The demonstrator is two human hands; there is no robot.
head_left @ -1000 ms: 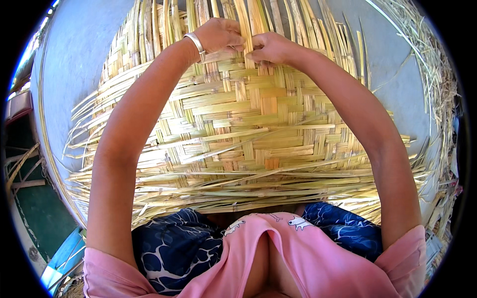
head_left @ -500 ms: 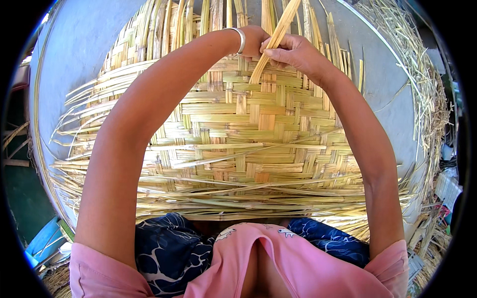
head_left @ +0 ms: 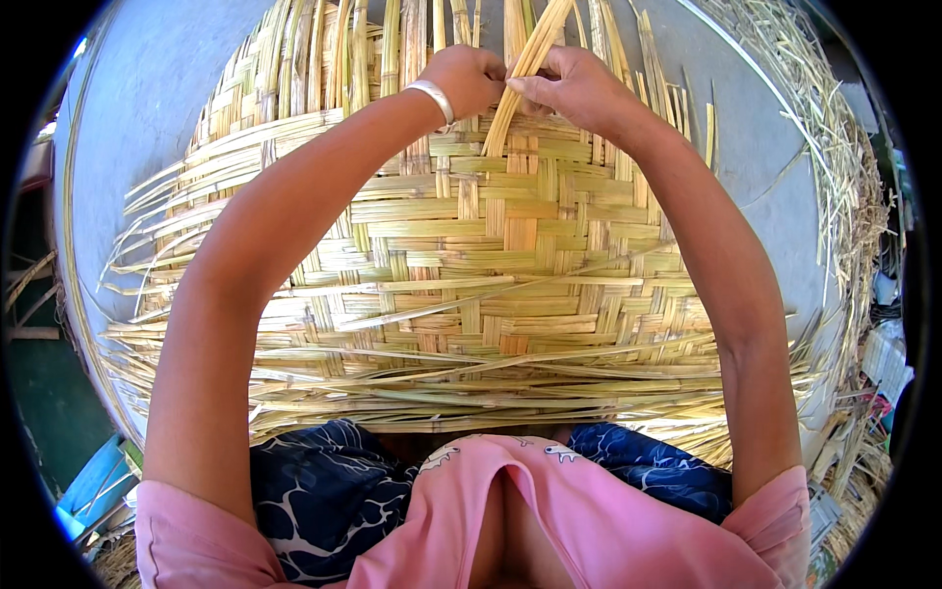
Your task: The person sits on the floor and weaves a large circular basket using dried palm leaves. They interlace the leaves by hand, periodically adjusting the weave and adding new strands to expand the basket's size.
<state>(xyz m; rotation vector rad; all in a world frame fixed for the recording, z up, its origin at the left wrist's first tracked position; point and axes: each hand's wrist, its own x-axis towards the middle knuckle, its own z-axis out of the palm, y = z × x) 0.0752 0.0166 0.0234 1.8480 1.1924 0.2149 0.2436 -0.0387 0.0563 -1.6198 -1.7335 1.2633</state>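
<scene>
Grey floor (head_left: pixel 147 137) spreads beneath the woven mat (head_left: pixel 520 236), probably chosen to keep the weave flat. At the far part of the mat, a bundle of split strips (head_left: pixel 536 49) slants upward, its near end over the finished rows. The right hand (head_left: pixel 581 93) pinches it, thumb laid along it and fingers behind, seemingly to steer it. The left hand (head_left: pixel 464 79) is curled close beside it; what its fingers grip is hidden, so I cannot tell. Unwoven ends (head_left: pixel 319 49) fan from the mat's far edge, apparently left long for working across. Loose strips (head_left: pixel 471 398) lie along its near edge, perhaps for easy reach, next to the person's blue patterned cloth (head_left: pixel 324 491). Right of the mat, dry stalks (head_left: pixel 785 74) are heaped.
</scene>
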